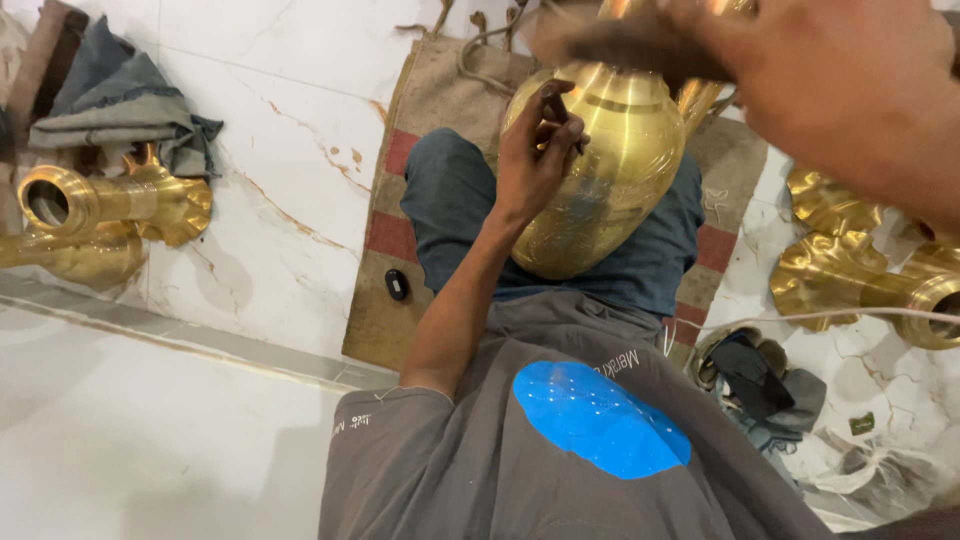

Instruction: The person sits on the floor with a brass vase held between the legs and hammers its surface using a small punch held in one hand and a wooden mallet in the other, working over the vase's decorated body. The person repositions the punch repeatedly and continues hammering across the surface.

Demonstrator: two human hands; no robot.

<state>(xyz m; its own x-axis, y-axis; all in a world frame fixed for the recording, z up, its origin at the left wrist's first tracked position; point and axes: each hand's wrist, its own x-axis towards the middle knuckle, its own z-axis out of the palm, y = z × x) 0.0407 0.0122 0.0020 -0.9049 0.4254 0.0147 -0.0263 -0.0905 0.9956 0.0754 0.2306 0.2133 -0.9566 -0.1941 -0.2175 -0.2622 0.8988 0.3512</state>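
Large brass vessel (600, 170) sat tilted in the lap, upper centre of frame. Left hand (535, 150) pressed against its flank, fingers curled on a small dark tool. Right hand (830, 80), blurred at upper right; grip could not be told. Risk judged: the smooth rounded vessel might roll off the knees onto the marble floor (150, 440) if the bracing slackened. A blue oval patch (600, 420) marked the grey shirt; small green tag (862, 424) lay lower right.

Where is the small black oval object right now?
In the head view, the small black oval object lies on the burlap mat, left of centre, beside the person's jeans-clad knee and below the left hand.
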